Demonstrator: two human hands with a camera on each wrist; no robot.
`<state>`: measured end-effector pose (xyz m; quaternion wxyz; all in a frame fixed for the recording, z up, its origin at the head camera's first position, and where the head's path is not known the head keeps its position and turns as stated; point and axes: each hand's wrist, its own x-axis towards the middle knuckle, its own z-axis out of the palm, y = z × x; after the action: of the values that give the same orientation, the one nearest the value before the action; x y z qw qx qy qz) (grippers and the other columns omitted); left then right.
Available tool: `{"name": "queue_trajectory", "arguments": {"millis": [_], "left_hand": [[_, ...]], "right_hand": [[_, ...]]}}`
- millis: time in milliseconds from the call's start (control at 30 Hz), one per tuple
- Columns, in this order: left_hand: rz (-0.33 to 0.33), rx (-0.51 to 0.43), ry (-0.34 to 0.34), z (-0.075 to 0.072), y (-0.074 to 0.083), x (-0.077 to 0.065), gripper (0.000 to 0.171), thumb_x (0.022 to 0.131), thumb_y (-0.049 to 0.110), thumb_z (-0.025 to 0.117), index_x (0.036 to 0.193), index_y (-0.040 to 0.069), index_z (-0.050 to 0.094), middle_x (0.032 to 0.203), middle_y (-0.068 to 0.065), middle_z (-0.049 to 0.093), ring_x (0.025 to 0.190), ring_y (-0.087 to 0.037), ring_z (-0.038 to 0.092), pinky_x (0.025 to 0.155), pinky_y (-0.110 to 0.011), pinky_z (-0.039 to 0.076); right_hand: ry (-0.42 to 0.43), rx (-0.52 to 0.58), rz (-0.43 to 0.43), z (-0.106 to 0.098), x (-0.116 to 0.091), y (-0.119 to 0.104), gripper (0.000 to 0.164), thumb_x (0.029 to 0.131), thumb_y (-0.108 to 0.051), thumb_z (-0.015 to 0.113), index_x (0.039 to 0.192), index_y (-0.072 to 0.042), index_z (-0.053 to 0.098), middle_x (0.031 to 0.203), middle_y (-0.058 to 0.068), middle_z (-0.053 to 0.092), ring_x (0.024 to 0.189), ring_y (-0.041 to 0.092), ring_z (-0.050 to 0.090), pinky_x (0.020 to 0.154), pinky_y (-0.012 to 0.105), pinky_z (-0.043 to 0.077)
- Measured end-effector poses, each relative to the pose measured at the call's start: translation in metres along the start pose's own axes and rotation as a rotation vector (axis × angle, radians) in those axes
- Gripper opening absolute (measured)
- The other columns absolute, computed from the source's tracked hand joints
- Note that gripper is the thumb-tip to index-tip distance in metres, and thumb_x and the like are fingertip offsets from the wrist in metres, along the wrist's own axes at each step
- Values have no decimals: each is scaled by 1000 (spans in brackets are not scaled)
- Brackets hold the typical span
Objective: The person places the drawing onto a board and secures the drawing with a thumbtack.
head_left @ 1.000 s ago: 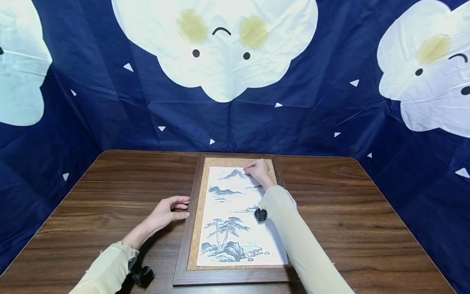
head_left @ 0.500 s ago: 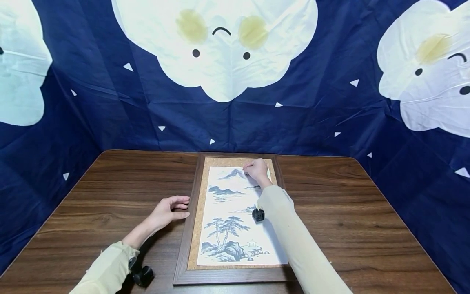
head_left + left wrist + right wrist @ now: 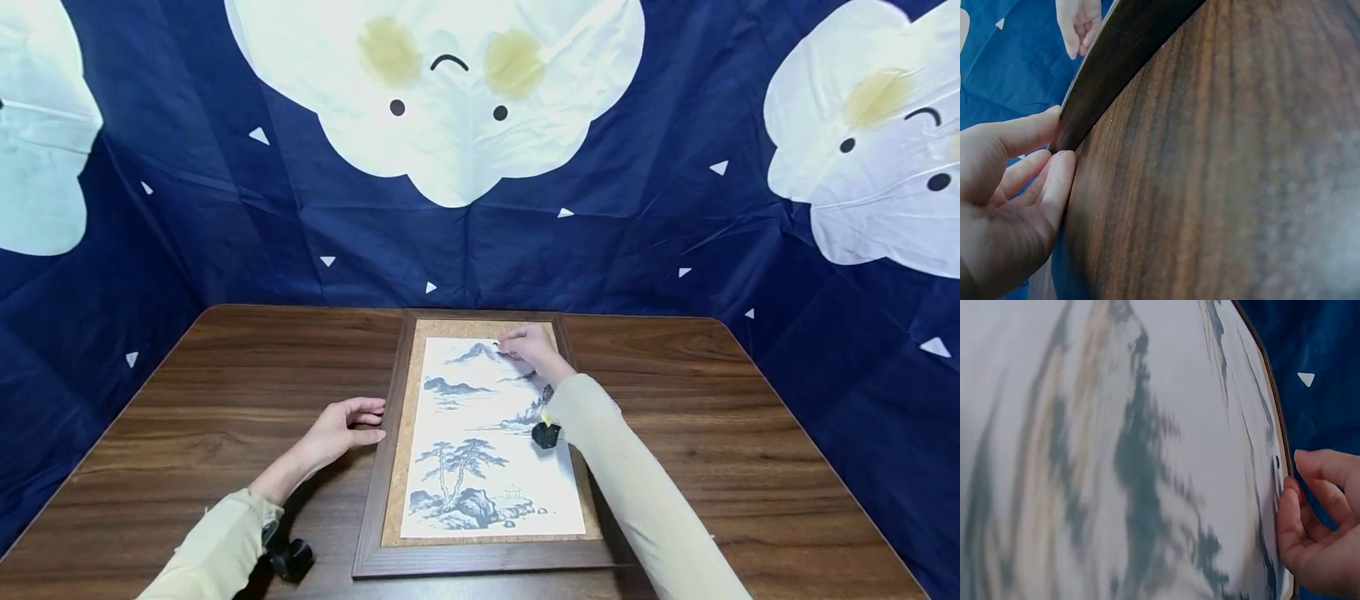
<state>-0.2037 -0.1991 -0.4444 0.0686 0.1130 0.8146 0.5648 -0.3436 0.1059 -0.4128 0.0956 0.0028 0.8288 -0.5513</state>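
Note:
A dark wooden frame (image 3: 372, 500) with a cork backing lies flat on the table and holds a sheet with an ink landscape (image 3: 480, 433). My right hand (image 3: 517, 345) is at the sheet's top edge. In the right wrist view its fingers (image 3: 1291, 512) are loosely curled and touch the paper (image 3: 1116, 456) beside a small pin (image 3: 1277, 461), with nothing held. My left hand (image 3: 367, 421) rests against the frame's left side. In the left wrist view its thumb and fingers (image 3: 1054, 169) lie nearly straight against the frame edge (image 3: 1122, 56).
The brown wooden table (image 3: 225, 375) is hemmed in at the back and sides by a dark blue cloth (image 3: 225, 208) printed with white clouds. A black wrist camera (image 3: 546, 434) hangs under my right forearm, and another (image 3: 288, 558) under the left.
My right forearm has swung a little to the right, uncovering more of the painting. The right hand stays at the top edge. The left hand has not moved.

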Motion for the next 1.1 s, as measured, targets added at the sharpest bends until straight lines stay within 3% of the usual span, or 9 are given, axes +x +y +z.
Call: {"name": "queue_trajectory", "arguments": {"millis": [167, 400, 567, 800, 967, 1100], "left_hand": [[-5, 0, -4, -1, 1, 0, 50, 78, 0, 67, 120, -17, 46, 117, -30, 52, 101, -33, 55, 75, -16, 45], [-9, 13, -8, -1, 2, 1, 50, 78, 1, 67, 119, -17, 47, 116, -29, 53, 100, -32, 55, 76, -17, 45], [-7, 23, -16, 0, 2, 0, 50, 78, 1, 68, 119, -17, 46, 117, -29, 53, 100, -33, 55, 76, -18, 45], [12, 37, -9, -1, 2, 0, 49, 77, 0, 68, 118, -18, 47, 116, -30, 53, 98, -34, 56, 76, -19, 46], [11, 40, -18, -2, 3, 0, 50, 77, 2, 68, 119, -17, 46, 115, -29, 54, 99, -33, 56, 76, -19, 46], [4, 38, -20, -1, 2, 0, 51, 78, 2, 68, 120, -16, 46, 115, -28, 54, 99, -33, 56, 75, -18, 46]], "right_hand": [[-57, 8, -40, -16, -12, 0, 28, 81, -6, 64, 106, 5, 64, 115, 15, 61, 87, 16, 60, 82, 33, 49], [-61, -11, -166, -47, -37, 7, 31, 81, -7, 66, 106, 10, 62, 103, 17, 64, 74, 7, 58, 78, 37, 49], [-58, -26, -206, -69, -58, 17, 33, 82, -8, 65, 110, 9, 60, 100, 16, 66, 75, 5, 58, 73, 33, 49], [-31, 42, -290, -100, -81, 35, 36, 80, 0, 65, 110, 18, 54, 104, 30, 60, 76, -1, 60, 70, 19, 49], [43, -25, -369, -123, -94, 48, 37, 79, -7, 69, 105, 16, 57, 96, 20, 66, 76, -1, 60, 67, 15, 48], [78, -16, -395, -144, -94, 75, 37, 78, -15, 71, 104, 9, 61, 93, 8, 68, 78, 2, 62, 68, 15, 48]]}}
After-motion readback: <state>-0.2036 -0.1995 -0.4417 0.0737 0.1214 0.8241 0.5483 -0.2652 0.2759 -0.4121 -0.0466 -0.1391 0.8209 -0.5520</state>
